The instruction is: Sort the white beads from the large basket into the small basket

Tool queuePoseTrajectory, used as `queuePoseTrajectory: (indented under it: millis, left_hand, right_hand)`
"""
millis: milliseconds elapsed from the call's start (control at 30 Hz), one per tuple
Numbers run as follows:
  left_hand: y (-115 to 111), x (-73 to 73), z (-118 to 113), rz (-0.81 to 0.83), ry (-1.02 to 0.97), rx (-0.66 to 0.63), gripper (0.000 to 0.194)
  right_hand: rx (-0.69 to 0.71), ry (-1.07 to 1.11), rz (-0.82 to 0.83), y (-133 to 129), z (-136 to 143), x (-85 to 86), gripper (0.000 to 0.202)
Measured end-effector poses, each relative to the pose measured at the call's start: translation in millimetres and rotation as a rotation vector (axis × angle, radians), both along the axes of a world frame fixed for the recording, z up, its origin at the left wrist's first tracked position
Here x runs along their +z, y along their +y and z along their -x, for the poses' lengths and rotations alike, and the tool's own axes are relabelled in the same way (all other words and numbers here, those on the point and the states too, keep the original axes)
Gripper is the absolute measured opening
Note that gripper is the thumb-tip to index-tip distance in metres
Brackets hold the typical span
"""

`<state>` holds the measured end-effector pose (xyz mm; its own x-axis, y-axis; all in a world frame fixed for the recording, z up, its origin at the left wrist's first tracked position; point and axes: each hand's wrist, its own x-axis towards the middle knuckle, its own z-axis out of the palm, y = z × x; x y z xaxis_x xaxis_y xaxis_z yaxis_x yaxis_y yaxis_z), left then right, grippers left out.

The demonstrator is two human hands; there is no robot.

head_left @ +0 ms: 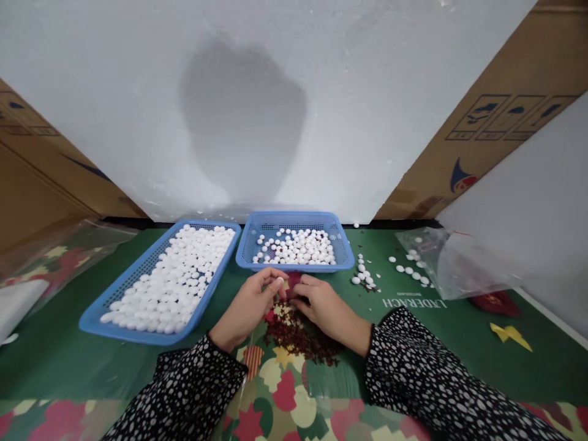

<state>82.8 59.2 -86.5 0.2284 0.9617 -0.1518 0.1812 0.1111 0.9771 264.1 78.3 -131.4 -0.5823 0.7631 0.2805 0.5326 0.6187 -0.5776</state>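
Note:
My left hand (252, 304) and my right hand (327, 306) meet in front of the middle blue basket, fingers closed in a pinch. Between the fingertips a small reddish piece (290, 284) shows, too small and blurred to name. Just below the hands lies a loose heap of small dark red pieces (303, 340) on the patterned sheet. White balls (305, 246) partly fill the middle blue basket (296, 267). Many more white balls (174, 282) lie in the long blue basket (89, 327) beyond my left forearm.
Loose white balls (361, 269) lie right of the middle basket, others near a clear plastic bag (468, 263). A yellow scrap (511, 335) and a dark red item (496, 302) lie far right. Cardboard (427, 159) and a pale panel (340, 122) rise behind the green surface (441, 334).

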Motion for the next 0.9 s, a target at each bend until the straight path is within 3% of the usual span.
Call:
queuePoseTrajectory:
  millis: [267, 533, 667, 900]
  left_hand:
    - [-3, 0.4, 0, 0.049, -0.006, -0.042, 0.019]
    - [-3, -2.6, -1, 0.132, -0.093, -0.071, 0.021]
    - [-3, -1.6, -3, 0.157, -0.121, -0.065, 0.025]
    - [-3, -3.3, -3, 0.17, -0.205, -0.07, 0.024]
  right_hand:
    - [-0.033, -0.05, -0.043, 5, -14, 2.9, 0.018]
    - [-0.047, 0.445, 0.224, -5, -19, 15.7, 0.013]
    - [-0.011, 0.505, 0.306, -7, -15, 14.6, 0.01]
    - [0.017, 0.548, 0.305, -11, -14, 16.6, 0.011]
